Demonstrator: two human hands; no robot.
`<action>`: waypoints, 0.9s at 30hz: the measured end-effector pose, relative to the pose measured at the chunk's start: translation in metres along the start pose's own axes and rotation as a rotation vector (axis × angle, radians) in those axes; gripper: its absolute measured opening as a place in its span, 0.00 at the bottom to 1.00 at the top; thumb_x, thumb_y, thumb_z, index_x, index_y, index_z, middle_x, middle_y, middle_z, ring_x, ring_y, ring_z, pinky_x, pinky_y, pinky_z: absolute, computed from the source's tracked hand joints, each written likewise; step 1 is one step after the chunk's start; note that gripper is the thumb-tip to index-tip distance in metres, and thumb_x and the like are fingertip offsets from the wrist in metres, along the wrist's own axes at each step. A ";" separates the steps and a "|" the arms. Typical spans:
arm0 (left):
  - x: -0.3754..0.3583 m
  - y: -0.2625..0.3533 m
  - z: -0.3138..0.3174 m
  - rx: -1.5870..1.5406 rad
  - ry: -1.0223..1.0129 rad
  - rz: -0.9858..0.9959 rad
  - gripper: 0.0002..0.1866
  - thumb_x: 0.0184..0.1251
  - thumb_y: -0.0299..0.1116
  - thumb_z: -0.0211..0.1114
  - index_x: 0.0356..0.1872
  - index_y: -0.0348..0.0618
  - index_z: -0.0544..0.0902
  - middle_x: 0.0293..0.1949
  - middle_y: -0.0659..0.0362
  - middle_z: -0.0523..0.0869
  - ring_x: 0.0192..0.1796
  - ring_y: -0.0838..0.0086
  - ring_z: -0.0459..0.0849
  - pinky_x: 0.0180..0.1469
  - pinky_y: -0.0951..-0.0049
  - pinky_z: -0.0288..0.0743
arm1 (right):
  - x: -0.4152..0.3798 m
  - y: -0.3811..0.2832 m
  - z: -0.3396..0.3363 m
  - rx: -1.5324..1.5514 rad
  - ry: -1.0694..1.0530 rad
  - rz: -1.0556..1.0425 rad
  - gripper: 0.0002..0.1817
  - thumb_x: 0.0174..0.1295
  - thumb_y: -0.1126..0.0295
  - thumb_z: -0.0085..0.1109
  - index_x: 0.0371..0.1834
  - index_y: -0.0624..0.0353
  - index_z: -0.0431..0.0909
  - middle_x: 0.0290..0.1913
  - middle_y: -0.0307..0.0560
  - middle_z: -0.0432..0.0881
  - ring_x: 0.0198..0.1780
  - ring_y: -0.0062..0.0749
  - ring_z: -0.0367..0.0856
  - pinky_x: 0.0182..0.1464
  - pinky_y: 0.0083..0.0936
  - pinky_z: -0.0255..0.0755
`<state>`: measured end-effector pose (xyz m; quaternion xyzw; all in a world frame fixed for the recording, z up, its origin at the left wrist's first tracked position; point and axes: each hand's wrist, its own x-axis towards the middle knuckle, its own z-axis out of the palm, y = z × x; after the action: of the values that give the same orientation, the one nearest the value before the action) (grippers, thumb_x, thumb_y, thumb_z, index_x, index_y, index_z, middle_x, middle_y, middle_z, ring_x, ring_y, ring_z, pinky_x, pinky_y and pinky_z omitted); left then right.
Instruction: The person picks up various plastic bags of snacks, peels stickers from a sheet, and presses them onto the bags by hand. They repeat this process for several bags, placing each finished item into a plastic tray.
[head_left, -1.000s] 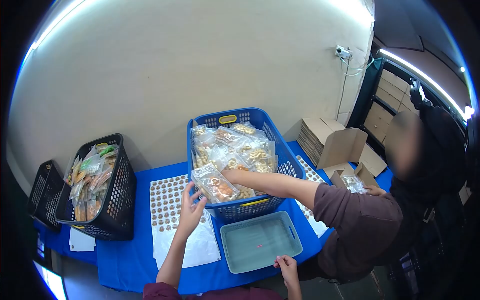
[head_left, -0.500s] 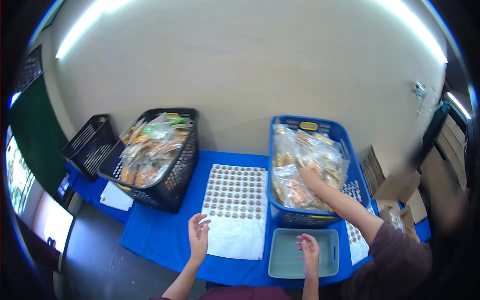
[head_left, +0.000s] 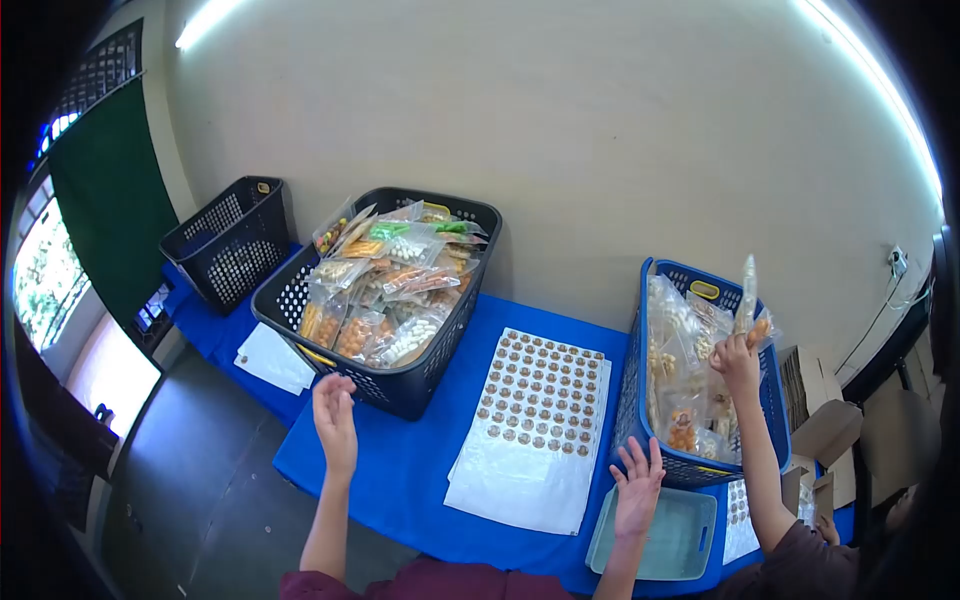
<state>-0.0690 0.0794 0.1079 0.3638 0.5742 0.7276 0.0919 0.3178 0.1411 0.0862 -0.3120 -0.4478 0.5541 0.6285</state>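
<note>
My left hand [head_left: 335, 425] is raised near the front of the black basket [head_left: 410, 395], fingers apart and holding nothing. That basket is heaped with clear plastic packets [head_left: 390, 270] of orange, white and green pieces. My right hand [head_left: 637, 490] hovers at the left side of the pale green tray [head_left: 655, 560], also empty with its fingers spread. Between my hands, sheets of round brown stickers [head_left: 540, 390] lie on the blue cloth, their lower part bare of stickers.
At right, another person's hand [head_left: 737, 360] lifts a clear packet [head_left: 746, 290] above the blue basket [head_left: 640, 350] of packets. A second black basket [head_left: 225, 245] stands at far left near white paper [head_left: 273, 358]. Cardboard boxes [head_left: 825, 430] sit at far right.
My view has turned left, so the baskets appear farther right. My left hand is now nearer the black basket. The other person's hand has come up out of the blue basket with a packet.
</note>
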 end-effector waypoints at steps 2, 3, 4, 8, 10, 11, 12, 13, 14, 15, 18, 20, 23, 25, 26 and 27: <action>0.022 -0.007 -0.007 0.009 -0.020 0.035 0.11 0.66 0.25 0.48 0.49 0.37 0.69 0.42 0.58 0.76 0.46 0.78 0.75 0.47 0.80 0.67 | -0.009 0.009 -0.001 -0.002 -0.005 0.042 0.36 0.63 0.42 0.32 0.63 0.60 0.53 0.52 0.57 0.71 0.50 0.36 0.72 0.52 0.29 0.64; 0.035 -0.009 -0.010 0.008 -0.032 0.058 0.10 0.66 0.25 0.48 0.48 0.37 0.70 0.42 0.58 0.77 0.46 0.78 0.75 0.48 0.80 0.67 | -0.015 0.011 0.002 -0.012 0.034 0.052 0.35 0.63 0.42 0.32 0.60 0.62 0.57 0.48 0.56 0.74 0.46 0.36 0.73 0.51 0.29 0.65; 0.048 -0.011 -0.011 0.009 -0.043 0.083 0.10 0.66 0.24 0.48 0.46 0.36 0.71 0.41 0.58 0.77 0.46 0.79 0.75 0.48 0.81 0.67 | -0.020 0.013 0.006 -0.021 0.072 0.063 0.34 0.64 0.43 0.31 0.58 0.64 0.60 0.44 0.56 0.76 0.43 0.36 0.75 0.50 0.29 0.65; 0.102 -0.033 -0.009 0.096 -0.191 0.135 0.08 0.65 0.25 0.50 0.43 0.35 0.73 0.38 0.58 0.79 0.41 0.78 0.77 0.45 0.79 0.70 | -0.047 0.020 0.017 -0.063 0.243 0.067 0.32 0.65 0.45 0.32 0.53 0.66 0.66 0.41 0.54 0.78 0.39 0.34 0.76 0.45 0.28 0.67; 0.135 -0.044 -0.006 0.167 -0.326 0.121 0.08 0.65 0.25 0.51 0.41 0.35 0.74 0.36 0.59 0.80 0.39 0.78 0.78 0.43 0.79 0.71 | -0.062 0.020 0.020 -0.081 0.306 0.054 0.30 0.65 0.48 0.34 0.52 0.67 0.66 0.40 0.56 0.78 0.38 0.34 0.76 0.46 0.28 0.67; 0.157 -0.049 -0.005 0.213 -0.422 0.134 0.08 0.64 0.26 0.52 0.40 0.35 0.75 0.34 0.59 0.80 0.38 0.77 0.79 0.41 0.78 0.72 | -0.071 0.021 0.021 -0.090 0.340 0.046 0.29 0.66 0.49 0.35 0.52 0.68 0.65 0.39 0.56 0.78 0.38 0.34 0.76 0.47 0.29 0.66; 0.180 -0.056 -0.004 0.257 -0.518 0.149 0.07 0.63 0.27 0.53 0.39 0.36 0.75 0.33 0.58 0.81 0.36 0.76 0.79 0.39 0.76 0.73 | -0.079 0.022 0.021 -0.096 0.368 0.046 0.28 0.66 0.50 0.36 0.52 0.67 0.66 0.39 0.54 0.78 0.37 0.32 0.75 0.45 0.27 0.66; 0.203 -0.066 -0.002 0.311 -0.536 0.155 0.08 0.62 0.28 0.54 0.39 0.36 0.76 0.33 0.57 0.81 0.36 0.75 0.80 0.39 0.75 0.73 | -0.086 0.023 0.021 -0.102 0.396 0.045 0.27 0.66 0.51 0.38 0.52 0.66 0.66 0.39 0.53 0.78 0.36 0.30 0.75 0.44 0.25 0.66; 0.225 -0.080 0.000 0.366 -0.554 0.164 0.09 0.61 0.29 0.54 0.39 0.36 0.76 0.33 0.56 0.81 0.36 0.73 0.80 0.39 0.74 0.73 | -0.094 0.024 0.022 -0.106 0.425 0.043 0.25 0.66 0.52 0.39 0.52 0.65 0.67 0.38 0.51 0.78 0.35 0.29 0.74 0.43 0.24 0.66; 0.240 -0.092 0.008 0.420 -0.569 0.176 0.09 0.60 0.30 0.55 0.39 0.37 0.76 0.33 0.55 0.82 0.35 0.72 0.80 0.39 0.73 0.73 | -0.102 0.026 0.021 -0.120 0.454 0.045 0.24 0.65 0.54 0.40 0.52 0.66 0.67 0.38 0.50 0.78 0.35 0.28 0.74 0.43 0.23 0.66; 0.259 -0.126 0.035 0.524 -0.733 0.250 0.12 0.58 0.32 0.57 0.40 0.37 0.76 0.34 0.53 0.82 0.34 0.66 0.81 0.38 0.70 0.74 | -0.119 0.028 0.025 -0.148 0.532 0.039 0.20 0.65 0.60 0.43 0.50 0.66 0.67 0.36 0.48 0.77 0.34 0.25 0.73 0.41 0.21 0.67; 0.243 -0.121 0.054 0.667 -0.938 0.084 0.17 0.55 0.38 0.60 0.43 0.39 0.76 0.39 0.50 0.81 0.41 0.62 0.80 0.44 0.68 0.73 | -0.125 0.027 0.030 -0.109 0.563 0.056 0.18 0.64 0.63 0.45 0.50 0.67 0.68 0.36 0.49 0.77 0.35 0.26 0.73 0.42 0.21 0.67; 0.236 -0.169 0.059 1.106 -1.344 0.008 0.30 0.50 0.50 0.62 0.50 0.39 0.74 0.48 0.47 0.77 0.51 0.60 0.76 0.54 0.67 0.68 | -0.126 0.028 0.037 -0.111 0.581 0.064 0.16 0.63 0.67 0.47 0.49 0.67 0.69 0.36 0.49 0.77 0.35 0.25 0.74 0.41 0.20 0.67; 0.228 -0.176 0.053 1.227 -1.500 -0.022 0.33 0.50 0.53 0.61 0.52 0.38 0.72 0.51 0.47 0.75 0.53 0.60 0.74 0.56 0.68 0.66 | -0.123 0.029 0.042 -0.133 0.571 0.067 0.15 0.63 0.67 0.47 0.48 0.67 0.70 0.35 0.48 0.77 0.34 0.23 0.73 0.40 0.19 0.67; 0.227 -0.178 0.050 1.138 -1.513 -0.005 0.34 0.50 0.55 0.61 0.53 0.38 0.72 0.51 0.46 0.75 0.53 0.60 0.74 0.56 0.68 0.66 | -0.120 0.031 0.046 -0.142 0.560 0.071 0.15 0.63 0.67 0.48 0.48 0.66 0.70 0.35 0.47 0.77 0.33 0.22 0.72 0.39 0.19 0.67; 0.225 -0.170 0.045 1.049 -1.524 0.012 0.36 0.50 0.56 0.60 0.53 0.37 0.71 0.51 0.46 0.75 0.53 0.60 0.74 0.56 0.68 0.66 | -0.118 0.033 0.049 -0.150 0.551 0.076 0.15 0.62 0.67 0.48 0.47 0.65 0.70 0.34 0.45 0.77 0.32 0.22 0.71 0.38 0.18 0.67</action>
<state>-0.2507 0.2931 0.0533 0.7424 0.6124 -0.0610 0.2646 0.2612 0.0269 0.0510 -0.5127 -0.2880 0.4370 0.6806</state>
